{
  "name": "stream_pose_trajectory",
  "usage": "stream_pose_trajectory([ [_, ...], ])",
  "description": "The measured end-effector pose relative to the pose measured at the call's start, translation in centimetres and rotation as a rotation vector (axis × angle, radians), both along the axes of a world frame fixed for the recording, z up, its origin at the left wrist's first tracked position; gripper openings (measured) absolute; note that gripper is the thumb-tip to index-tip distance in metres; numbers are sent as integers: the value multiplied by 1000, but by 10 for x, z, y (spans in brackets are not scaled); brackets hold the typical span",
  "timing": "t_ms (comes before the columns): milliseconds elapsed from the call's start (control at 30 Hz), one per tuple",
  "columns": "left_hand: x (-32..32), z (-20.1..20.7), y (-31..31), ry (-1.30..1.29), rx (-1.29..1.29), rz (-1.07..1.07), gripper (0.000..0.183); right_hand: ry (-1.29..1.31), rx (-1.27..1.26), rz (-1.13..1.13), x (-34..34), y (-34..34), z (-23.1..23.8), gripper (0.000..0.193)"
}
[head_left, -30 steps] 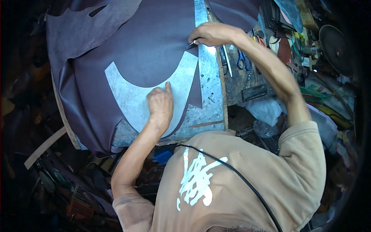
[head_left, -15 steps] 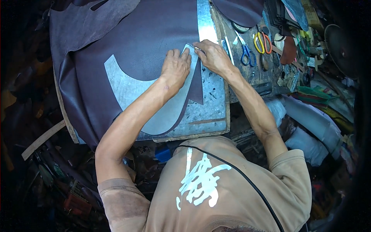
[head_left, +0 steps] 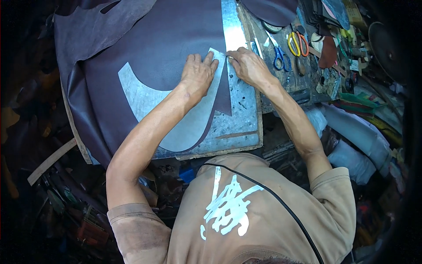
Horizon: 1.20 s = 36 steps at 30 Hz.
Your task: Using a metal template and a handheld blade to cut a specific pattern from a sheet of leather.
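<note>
My left hand (head_left: 198, 75) lies on a pale grey curved template (head_left: 189, 127), fingers spread and pressing near its narrow upper end. Under the template is a dark brown sheet of leather (head_left: 171, 39). My right hand (head_left: 250, 66) is closed in a pinch around a thin metal tool (head_left: 225, 55), whose tip lies just right of the template's upper end. Most of the tool is hidden by the fingers, so its exact kind does not show. Below it, a pointed flap of leather (head_left: 223, 97) extends along the template's right edge over the metal-topped board (head_left: 241, 110).
On the bench at right lie blue-handled scissors (head_left: 278, 57), yellow-and-orange-handled scissors (head_left: 299, 44), a tape roll (head_left: 271, 27) and leather scraps (head_left: 328, 57). Folded leather (head_left: 96, 31) covers the far left. The board's front edge (head_left: 220, 153) is close to my body.
My right hand has moved slightly right and down with the tool, away from the template's tip. The left hand stays on the template, barely shifted.
</note>
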State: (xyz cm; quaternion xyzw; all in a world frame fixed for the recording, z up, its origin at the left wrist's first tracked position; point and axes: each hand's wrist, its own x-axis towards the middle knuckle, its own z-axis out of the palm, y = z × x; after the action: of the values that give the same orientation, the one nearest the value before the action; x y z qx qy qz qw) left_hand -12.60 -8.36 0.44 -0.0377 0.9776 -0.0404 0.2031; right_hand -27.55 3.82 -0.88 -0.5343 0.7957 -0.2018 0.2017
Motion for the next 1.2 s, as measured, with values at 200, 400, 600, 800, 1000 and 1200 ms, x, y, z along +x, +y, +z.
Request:
stream_pose_trajectory([
  [200, -1, 8, -2, -14, 35, -14, 95, 26, -1, -77, 3, 31, 7, 23],
  [400, 3, 6, -10, 8, 92, -72, 94, -50, 39, -139, 18, 27, 1, 26],
  [600, 2, -11, -28, 52, 155, -337, 95, -367, -110, -684, 70, 20, 18, 36],
  [800, -2, -10, -26, 103, 271, -383, 100, 4, -315, -920, 108, -11, -20, 31],
  [1000, 2, -13, -32, 75, 234, -422, 114, 70, -257, -975, 118, -25, -28, 29],
  [1200, 1, -18, -34, 149, 165, -492, 112, 110, -182, -953, 120, -27, -22, 30],
])
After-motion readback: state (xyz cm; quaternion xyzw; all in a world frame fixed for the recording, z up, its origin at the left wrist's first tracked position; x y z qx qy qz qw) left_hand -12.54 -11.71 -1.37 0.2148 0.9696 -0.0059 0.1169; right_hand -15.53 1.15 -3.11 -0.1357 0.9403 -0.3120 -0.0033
